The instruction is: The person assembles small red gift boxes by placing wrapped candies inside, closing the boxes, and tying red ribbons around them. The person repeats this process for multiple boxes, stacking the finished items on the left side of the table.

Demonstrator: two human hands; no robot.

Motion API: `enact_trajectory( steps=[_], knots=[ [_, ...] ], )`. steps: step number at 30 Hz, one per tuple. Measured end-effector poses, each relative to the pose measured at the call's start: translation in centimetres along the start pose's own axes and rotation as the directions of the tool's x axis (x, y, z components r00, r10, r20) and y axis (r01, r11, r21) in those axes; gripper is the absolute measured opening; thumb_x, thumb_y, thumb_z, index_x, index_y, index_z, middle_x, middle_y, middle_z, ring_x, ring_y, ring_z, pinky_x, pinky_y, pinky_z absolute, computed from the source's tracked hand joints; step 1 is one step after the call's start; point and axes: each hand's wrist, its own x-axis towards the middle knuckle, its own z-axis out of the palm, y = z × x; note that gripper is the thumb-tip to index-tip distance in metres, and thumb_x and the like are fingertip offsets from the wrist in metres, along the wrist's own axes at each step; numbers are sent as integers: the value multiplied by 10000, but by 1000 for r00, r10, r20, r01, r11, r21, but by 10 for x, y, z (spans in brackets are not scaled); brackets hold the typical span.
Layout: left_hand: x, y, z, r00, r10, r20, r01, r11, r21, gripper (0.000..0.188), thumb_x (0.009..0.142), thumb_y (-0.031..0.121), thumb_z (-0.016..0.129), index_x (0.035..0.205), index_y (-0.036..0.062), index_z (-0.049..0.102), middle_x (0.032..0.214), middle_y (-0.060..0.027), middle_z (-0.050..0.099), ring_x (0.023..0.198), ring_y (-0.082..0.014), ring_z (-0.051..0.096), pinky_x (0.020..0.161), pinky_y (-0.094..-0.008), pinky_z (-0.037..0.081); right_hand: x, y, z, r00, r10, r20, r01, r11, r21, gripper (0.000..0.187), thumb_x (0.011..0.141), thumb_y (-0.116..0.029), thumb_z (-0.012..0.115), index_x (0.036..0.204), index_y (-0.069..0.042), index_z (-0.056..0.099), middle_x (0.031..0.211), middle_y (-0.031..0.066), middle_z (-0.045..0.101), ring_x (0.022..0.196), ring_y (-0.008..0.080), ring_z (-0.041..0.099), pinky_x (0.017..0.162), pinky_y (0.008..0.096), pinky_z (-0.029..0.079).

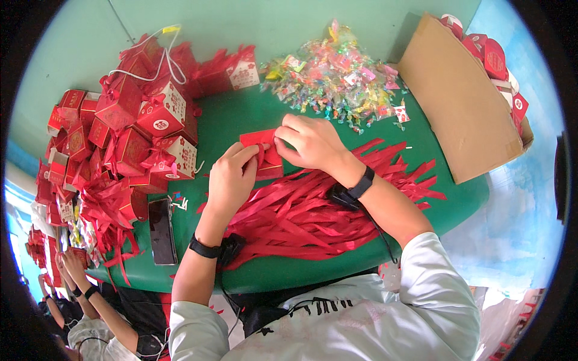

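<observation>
A small red gift box [271, 171] sits on the green table in front of me, between my hands. A red ribbon [261, 155] crosses its top in a loop or knot. My left hand [231, 180] is closed, thumb and fingertips pinching the ribbon at the box's left side. From the right, my right hand [310, 142] pinches at the ribbon over the box's upper right edge; its fingertips partly hide what they hold. Just nearer than the box lies a wide heap of loose red ribbons [307, 216], partly under my forearms.
Finished-looking red boxes with bows [120, 144] are piled at left. Wrapped candies [343, 78] form a heap at the back. A cardboard box [451, 102] holding more red boxes stands at right. A phone [162, 231] lies left; beyond it, another person's hands [73, 271] work.
</observation>
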Motion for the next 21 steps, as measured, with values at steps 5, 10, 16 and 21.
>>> enact_trajectory(
  steps=[5,10,16,21],
  knots=[
    [1,-6,-2,1000,8,-10,-8,1000,-27,208,947,27,684,1140,-7,751,931,-193,669,821,-384,688,732,-426,535,-1,-10,8,995,83,-53,-82,996,21,84,899,-189,808,928,-128,758,859,65,618,731,278,696,601,412,569],
    [3,-4,0,995,-94,-26,92,994,-65,201,948,39,712,1138,-14,751,928,-198,717,767,-319,713,710,-387,547,-8,-9,20,972,210,-101,-184,958,221,144,853,-200,874,950,-124,799,898,67,666,730,282,700,620,396,556],
    [2,-5,3,994,-43,-101,40,999,-31,180,974,51,737,1134,12,807,909,-168,759,767,-234,732,706,-356,558,-10,-7,24,983,181,-1,-164,889,427,177,860,-226,878,893,-82,781,886,86,664,748,299,696,643,406,548],
    [1,-11,8,986,-30,-165,12,994,-108,133,966,76,768,1070,13,823,785,-134,698,635,-207,652,609,-347,502,-5,-12,19,981,168,93,-191,896,402,204,881,-254,863,876,-72,770,879,91,653,747,312,688,655,428,548]
  ],
)
